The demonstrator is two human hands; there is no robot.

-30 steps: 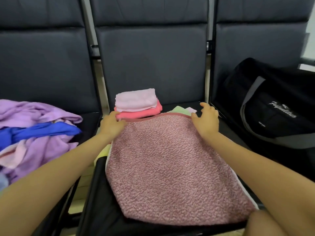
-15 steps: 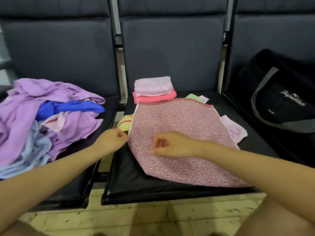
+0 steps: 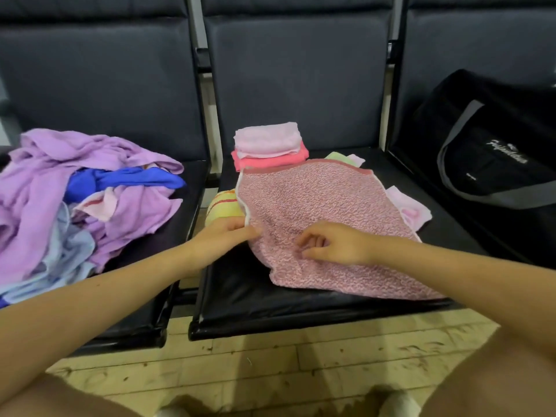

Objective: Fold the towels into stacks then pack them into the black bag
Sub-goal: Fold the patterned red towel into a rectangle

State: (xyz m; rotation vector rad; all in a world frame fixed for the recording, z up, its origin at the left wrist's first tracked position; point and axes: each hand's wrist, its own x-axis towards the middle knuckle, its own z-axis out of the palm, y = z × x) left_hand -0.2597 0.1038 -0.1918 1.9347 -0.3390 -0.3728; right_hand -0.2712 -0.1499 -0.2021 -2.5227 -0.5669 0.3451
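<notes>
A speckled pink towel (image 3: 319, 206) lies spread on the middle black seat (image 3: 240, 299). My left hand (image 3: 224, 236) pinches its white-trimmed left edge. My right hand (image 3: 334, 243) rests on the towel's middle with curled fingers gathering the cloth. Behind the towel sits a small stack: a folded pale pink towel (image 3: 267, 139) on a coral one (image 3: 270, 159). A yellow striped towel (image 3: 224, 206) peeks out at the left and a light pink cloth (image 3: 409, 209) at the right. The black bag (image 3: 493, 152) stands on the right seat.
A loose heap of purple, blue and pale towels (image 3: 84, 194) covers the left seat. Seat backs rise behind all three seats. Tiled floor (image 3: 270, 365) lies below, with my knees at the lower corners.
My hands came back from the towel's far corners to its near side. The left hand now pinches the left edge and the right hand has loosened from a fist onto the cloth.
</notes>
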